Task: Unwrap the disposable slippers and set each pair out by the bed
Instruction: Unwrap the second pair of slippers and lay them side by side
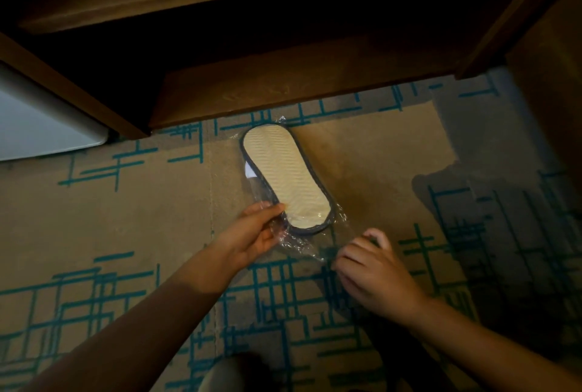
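On the carpet, centre of frame: I am seeing the wrapped slippers (285, 179) lying flat, pale ribbed sole up with a dark trim, running from upper left to lower right.
Wrapper: the clear plastic bag (302, 245) is enclosing the slippers and bunching loose past their lower end.
Left hand: my left hand (255, 234) is reaching in from lower left, its fingers (272, 209) clamping the bag's left edge against the slipper's rim.
Right hand: my right hand (376, 272) is sitting at lower right, its fingers (356, 248) curling together at the crumpled tail of the bag; whether they are actually pinching the plastic, I cannot tell.
Floor: the carpet (141, 209) is showing tan with teal line patterns.
Upper frame: dark wooden furniture (283, 89) is overhanging just beyond the slippers.
Left edge: a white panel (41, 127) is showing beside the wood.
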The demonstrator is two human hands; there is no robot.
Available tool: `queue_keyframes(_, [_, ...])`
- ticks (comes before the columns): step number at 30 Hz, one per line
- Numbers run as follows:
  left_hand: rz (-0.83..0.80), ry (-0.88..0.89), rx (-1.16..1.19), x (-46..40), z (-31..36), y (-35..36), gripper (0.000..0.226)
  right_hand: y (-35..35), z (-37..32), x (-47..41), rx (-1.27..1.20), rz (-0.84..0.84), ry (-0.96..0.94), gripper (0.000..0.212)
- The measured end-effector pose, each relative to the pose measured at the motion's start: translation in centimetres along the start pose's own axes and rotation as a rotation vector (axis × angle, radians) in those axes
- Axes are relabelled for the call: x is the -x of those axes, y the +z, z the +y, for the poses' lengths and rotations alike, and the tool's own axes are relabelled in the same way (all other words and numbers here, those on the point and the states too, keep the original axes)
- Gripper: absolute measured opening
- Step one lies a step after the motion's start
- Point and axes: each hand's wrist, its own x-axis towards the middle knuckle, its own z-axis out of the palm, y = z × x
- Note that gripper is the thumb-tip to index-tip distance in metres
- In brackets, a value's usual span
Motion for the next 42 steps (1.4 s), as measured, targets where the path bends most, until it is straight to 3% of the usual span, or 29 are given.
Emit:
queue_keyframes(2, [0.000, 0.024, 0.050, 0.1, 0.0, -0.3, 0.006, -0.4, -0.7, 0.1, -0.119, 0.036, 0.188, 0.008])
queue_keyframes(4, [0.004, 0.063, 0.106, 0.2, -0.3, -0.4, 0.009, -1.4, -1.6, 0.0, -0.261, 0.177, 0.333, 0.007])
queue_keyframes(7, [0.049, 0.135, 0.148, 0.2, -1.1, -0.1, 0.014, -3.1, -3.5, -0.7, -0.470, 0.358, 0.321, 0.011])
queue_keyframes(9, [0.063, 0.171, 0.173, 0.3, -1.6, 0.2, 0.012, -4.1, -4.7, -1.6, -0.687, 0.355, 0.369, 0.015])
queue_keyframes(13, [0.071, 0.232, 0.202, 0.5, -1.8, 0.7, 0.013, -4.8, -5.1, -4.1, -1.225, 0.256, 0.765, 0.020])
queue_keyframes(16, [0.026, 0.284, 0.204, 0.9, -1.8, 1.3, 0.014, -5.1, -4.2, -5.6, -1.413, 0.229, 0.925, 0.017])
queue_keyframes(19, [-0.006, 0.310, 0.180, 1.1, -1.8, 1.5, 0.011, -5.0, -3.9, -6.6, -1.562, 0.258, 0.948, 0.018])
queue_keyframes(26, [0.002, 0.258, 0.134, 1.0, -0.9, 0.8, 0.006, -4.3, -4.1, -8.3, -1.610, 0.271, 0.986, 0.012])
queue_keyframes(30, [0.043, 0.132, 0.261, 0.9, -0.7, -1.1, 0.031, -4.0, -3.6, -8.3, -1.580, 0.252, 0.984, 0.017])
queue_keyframes(35, [0.061, 0.157, 0.312, 0.2, -0.9, -2.0, 0.013, -3.2, -3.1, -7.6, -1.588, 0.204, 0.989, 0.024])
queue_keyframes(38, [0.060, 0.159, 0.327, -0.3, -0.7, -1.9, 0.021, -2.8, -2.8, -7.5, -1.588, 0.155, 0.998, 0.036])
queue_keyframes(40, [0.115, 0.155, 0.332, -0.5, 0.0, -2.2, 0.006, -2.5, -2.4, -7.5, -1.588, 0.143, 1.021, 0.039])
queue_keyframes(42, [0.179, 0.169, 0.364, -0.8, 0.9, -3.1, 0.004, -2.4, -1.8, -7.5, -1.622, 0.164, 1.073, 0.043])
